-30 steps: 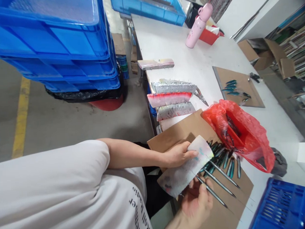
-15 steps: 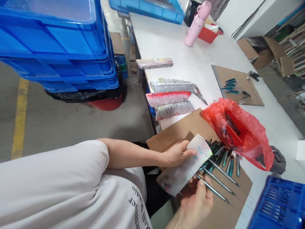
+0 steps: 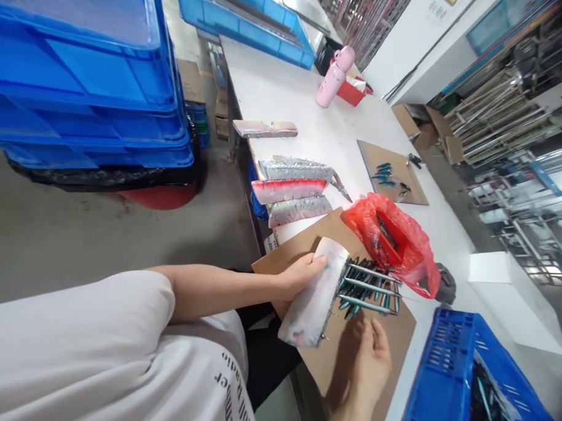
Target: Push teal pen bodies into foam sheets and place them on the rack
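My left hand (image 3: pixel 302 276) grips a pale, slightly curved board (image 3: pixel 314 304) with smudged paint, thumb on its upper face. From the board's rough edge several slim silvery-teal pieces (image 3: pixel 367 303), shaped like fishing lures, stick out side by side. Below them, my right hand (image 3: pixel 372 351) hovers over the brown cardboard (image 3: pixel 335 368), fingers loosely bent and apart, with nothing visible in them. A heap of dark teal lure-like pieces (image 3: pixel 357 287) lies on the cardboard, partly behind the held row.
Similar boards (image 3: pixel 289 190) stand in a row with pliers (image 3: pixel 341 187) beside them. A red plastic bag (image 3: pixel 392 231) is beyond the heap. A blue basket (image 3: pixel 438 364) is at lower right, a pink bottle (image 3: pixel 334 79) farther up the table, and stacked blue crates (image 3: pixel 98 118) at left.
My right hand has let go of the lure-like piece nearest it and moved slightly away. My left hand has turned the board a little, and the camera view has shifted.
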`<state>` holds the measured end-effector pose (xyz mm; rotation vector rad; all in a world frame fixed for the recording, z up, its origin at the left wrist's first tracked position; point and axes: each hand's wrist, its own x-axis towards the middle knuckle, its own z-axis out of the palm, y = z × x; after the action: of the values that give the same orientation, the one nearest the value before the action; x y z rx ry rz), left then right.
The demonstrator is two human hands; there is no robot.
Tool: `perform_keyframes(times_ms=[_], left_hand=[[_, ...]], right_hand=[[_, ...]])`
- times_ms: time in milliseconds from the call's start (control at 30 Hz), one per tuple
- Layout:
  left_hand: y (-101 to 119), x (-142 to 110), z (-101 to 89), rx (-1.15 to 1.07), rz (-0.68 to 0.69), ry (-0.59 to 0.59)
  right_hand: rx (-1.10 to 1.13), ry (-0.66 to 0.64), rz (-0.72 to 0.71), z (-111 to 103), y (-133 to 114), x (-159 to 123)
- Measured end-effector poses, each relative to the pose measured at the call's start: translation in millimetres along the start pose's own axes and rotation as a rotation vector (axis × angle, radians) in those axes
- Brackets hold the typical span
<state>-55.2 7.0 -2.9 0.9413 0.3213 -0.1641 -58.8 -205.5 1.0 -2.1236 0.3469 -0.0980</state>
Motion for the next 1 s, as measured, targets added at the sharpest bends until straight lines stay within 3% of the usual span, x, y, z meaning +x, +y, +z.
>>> perform_keyframes(times_ms=[133,267,433,667,733,833,900,1000], left_hand=[[-0.7,2.2,1.4,-0.054,-0.014,-0.023],[1.6,1.0,1.7,-0.022,0.013,-0.046],[3.6,1.4,2.3,-0.009,0.001,-0.033],[3.7,0.2,3.3,0.066,-0.008,-0.011],[3.5,-1.0,3.6,0.089,0.019,-0.055],[0.6,-2.2,4.3,0.17,0.069,-0.066],[-2.2,-2.6,4.6,0.238,0.102,-0.055],[-4.1,-3.4,5.1,0.3,0.15,-0.058]], right_hand=[[-0.263,-0.007,-0.005,3.7,-0.7,54.7],[-0.509,-0.021,0.029,4.0,-8.6,79.7],[-0.753,-0.03,0.081,-19.2,-4.7,77.2],[-0.818,-0.136,0.162,-80.2,11.6,43.2],[-0.629,-0.099,0.179,-85.0,17.1,23.4],[0.269,0.138,0.105,-61.6,19.7,-15.3],[0.665,0.14,0.166,-31.2,16.4,-39.4],[0.816,0.117,0.185,11.9,9.6,-61.2]])
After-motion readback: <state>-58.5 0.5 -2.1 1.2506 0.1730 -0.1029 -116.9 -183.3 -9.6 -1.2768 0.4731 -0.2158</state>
